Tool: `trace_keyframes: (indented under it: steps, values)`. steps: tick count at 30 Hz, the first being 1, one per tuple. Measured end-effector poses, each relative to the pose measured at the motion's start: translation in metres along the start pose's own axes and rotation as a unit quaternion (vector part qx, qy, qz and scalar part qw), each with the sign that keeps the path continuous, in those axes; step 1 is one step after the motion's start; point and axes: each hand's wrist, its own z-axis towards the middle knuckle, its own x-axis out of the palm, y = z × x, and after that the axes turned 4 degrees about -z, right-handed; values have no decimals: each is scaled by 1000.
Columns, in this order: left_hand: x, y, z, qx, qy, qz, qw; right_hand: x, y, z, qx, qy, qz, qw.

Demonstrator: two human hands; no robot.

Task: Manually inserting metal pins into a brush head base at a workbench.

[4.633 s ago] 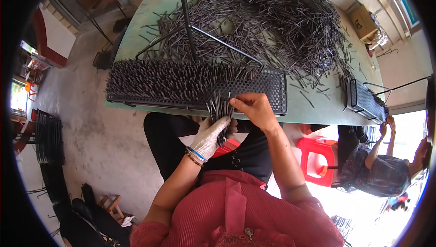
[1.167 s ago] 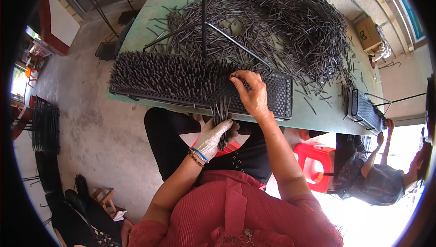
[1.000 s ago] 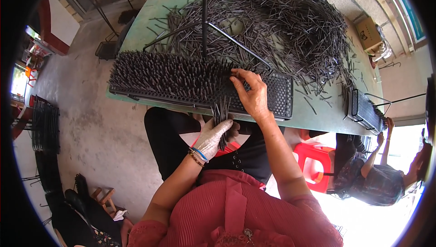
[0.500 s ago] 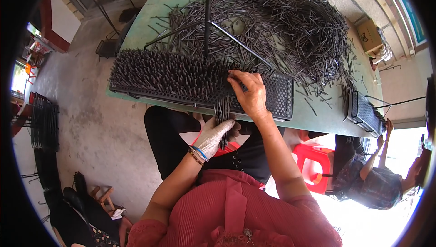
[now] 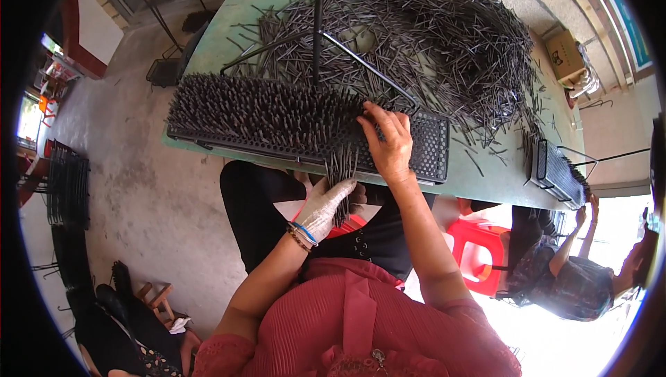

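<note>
A long black perforated tray (image 5: 239,147) lies along the near edge of the table, packed from its left end with upright thin dark sticks (image 5: 257,110). Bare holes show at its right end. My left hand (image 5: 326,207), in a whitish glove, is closed around a bundle of the same sticks (image 5: 341,165) just below the tray's near edge. Over the tray, my bare right hand (image 5: 390,142) has thumb and fingers drawn together at the border between filled and bare holes. What its fingertips pinch is too small to make out.
A large heap of loose dark sticks (image 5: 479,51) covers the back of the green table (image 5: 485,183). A black metal stand (image 5: 318,37) rises behind the tray. At right, a co-worker (image 5: 576,280) reaches to a second tray (image 5: 555,172), near a red stool (image 5: 479,252).
My right hand has shifted a little to the right along the tray, toward the bare holes. My left hand stays nearly in place with its bundle.
</note>
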Motion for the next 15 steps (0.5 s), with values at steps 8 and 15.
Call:
trace_keyframes:
  steps: [8,15]
  values:
    - [1,-2,-2,-5,1,11,1000,-1,3,-2,-51,0,-20,999]
    - [5,-3,-4,-23,-1,-12,1000,-4,7,-1,-16,50,-31,998]
